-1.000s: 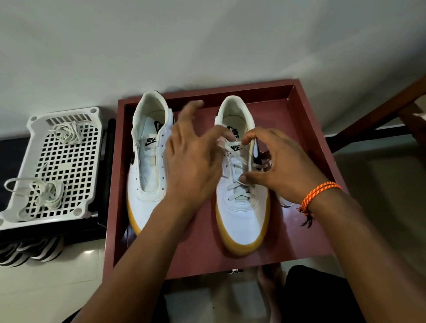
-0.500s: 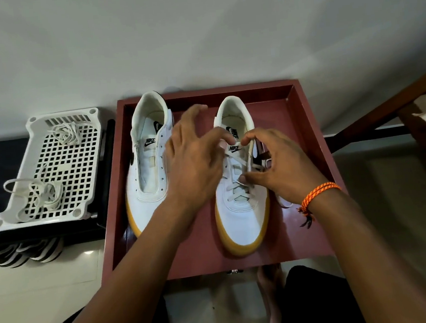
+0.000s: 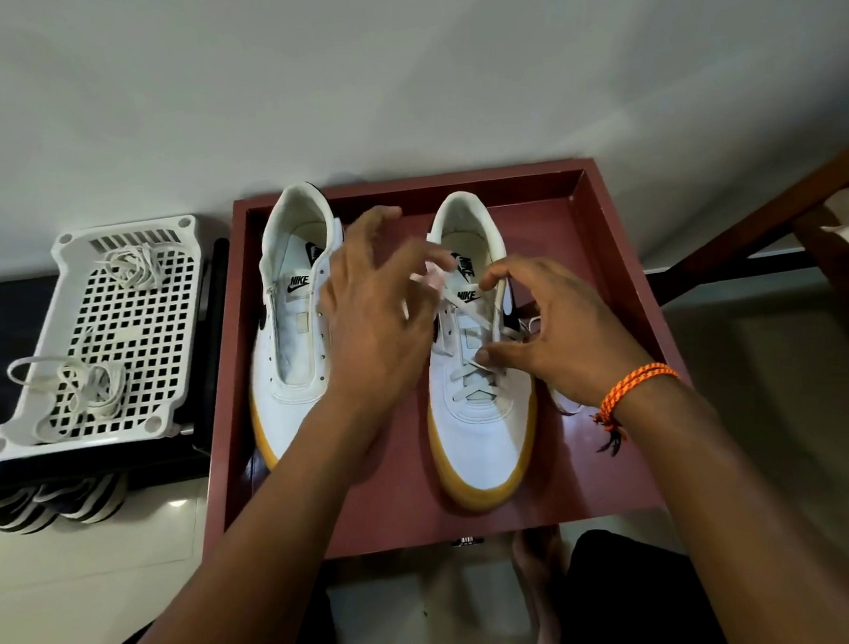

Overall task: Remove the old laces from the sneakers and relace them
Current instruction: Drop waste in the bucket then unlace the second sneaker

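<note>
Nearest the person, 2 bare forearms reach out over a dark red tray that holds 2 white sneakers with gum-yellow soles, toes pointing back toward the person.

The right hand, with an orange braided band at its wrist, sits over the outer side of the right sneaker. Its thumb rests on the crossed lace low on the eyelet rows, and its forefinger curls up and over to meet a strand of that lace near the tongue label, so the hand looks clamped on the lace between those 2 digits. A loose end of lace trails onto the tray just beyond the hand's outer edge.

The left hand hovers just inward of the right hand, between the 2 shoes, fingers spread and half curled. Its fingertips are blurred, and a pale strand crosses in front of them; I cannot tell whether it grips that strand or only brushes it.

Under and outward of the left hand lies the left sneaker, its eyelets bare and tongue exposed.

Farther out to the left hand's side sits a white perforated basket, with 1 loose lace bundle at its near end and another lace bundle at its far end.
</note>
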Demonstrator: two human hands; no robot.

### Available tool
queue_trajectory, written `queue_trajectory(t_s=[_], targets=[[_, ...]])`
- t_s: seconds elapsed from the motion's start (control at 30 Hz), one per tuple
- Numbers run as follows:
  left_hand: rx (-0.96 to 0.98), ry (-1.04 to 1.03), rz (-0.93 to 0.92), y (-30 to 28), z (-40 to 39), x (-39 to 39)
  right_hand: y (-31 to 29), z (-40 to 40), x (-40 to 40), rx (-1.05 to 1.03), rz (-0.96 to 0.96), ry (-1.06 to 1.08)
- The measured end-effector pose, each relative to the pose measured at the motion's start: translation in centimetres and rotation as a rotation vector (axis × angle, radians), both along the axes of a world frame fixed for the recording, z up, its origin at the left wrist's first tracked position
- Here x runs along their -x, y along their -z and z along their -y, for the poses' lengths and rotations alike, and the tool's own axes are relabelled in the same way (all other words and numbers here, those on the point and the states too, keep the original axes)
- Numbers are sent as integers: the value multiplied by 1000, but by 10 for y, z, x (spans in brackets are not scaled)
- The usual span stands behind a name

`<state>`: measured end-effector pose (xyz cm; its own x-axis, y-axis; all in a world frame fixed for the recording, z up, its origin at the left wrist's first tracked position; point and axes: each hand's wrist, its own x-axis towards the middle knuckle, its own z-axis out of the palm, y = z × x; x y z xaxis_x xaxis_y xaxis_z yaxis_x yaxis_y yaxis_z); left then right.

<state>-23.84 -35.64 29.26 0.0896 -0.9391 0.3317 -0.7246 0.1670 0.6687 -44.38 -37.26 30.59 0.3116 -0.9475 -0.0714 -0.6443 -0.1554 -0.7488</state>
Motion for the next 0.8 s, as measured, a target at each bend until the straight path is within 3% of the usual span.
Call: queue_trajectory(t_s=[0.13,0.27,0.37,0.53,0.67,0.8], targets=[[-158,216,177,9,-10,14,3,1,0,21,-31,-13],[-94,192,99,8,-6,12,3,2,0,18,-42,-3],[-70,121,-160,1,4,0,2,2,0,3,-34,9],[-310,214,-986,-20,0,-4,1,1,1,-12,-33,13],[-338,301,-1213,-24,0,-4,0,1,0,-17,-34,16],[-402,248,-1332,-20,0,1,-1,0,-1,-21,-31,15]])
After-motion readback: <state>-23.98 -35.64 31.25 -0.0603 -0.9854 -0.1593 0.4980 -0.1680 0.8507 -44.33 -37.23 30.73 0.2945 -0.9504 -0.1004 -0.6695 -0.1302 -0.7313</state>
